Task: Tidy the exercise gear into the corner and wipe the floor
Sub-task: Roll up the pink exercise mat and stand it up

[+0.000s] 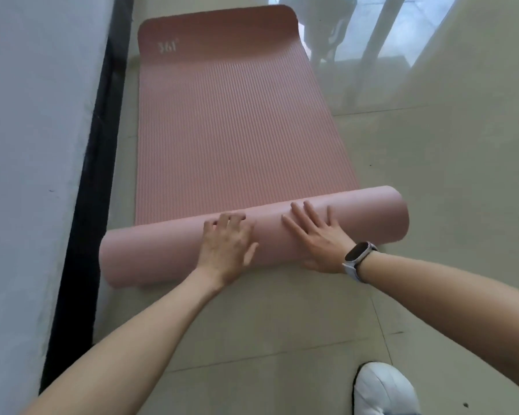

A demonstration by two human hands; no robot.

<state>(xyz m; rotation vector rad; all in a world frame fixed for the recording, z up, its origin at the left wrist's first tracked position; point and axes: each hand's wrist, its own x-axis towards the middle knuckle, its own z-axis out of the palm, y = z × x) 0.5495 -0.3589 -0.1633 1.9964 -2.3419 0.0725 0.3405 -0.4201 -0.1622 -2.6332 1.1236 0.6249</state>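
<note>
A pink ribbed exercise mat (234, 115) lies flat on the tiled floor and stretches away from me. Its near end is wound into a thick roll (150, 253) that lies across the mat. My left hand (226, 245) rests on top of the roll, palm down, its fingertips bent over the far side. My right hand (318, 238), a smartwatch on its wrist, presses flat on the roll with straight, spread fingers. Both hands sit near the roll's middle.
A white wall with a black skirting board (81, 205) runs close along the mat's left side. Glossy tiled floor (432, 175) spreads to the right. A white shoe (384, 390) shows at the lower right. Reflections of a chair and window bars show at top right.
</note>
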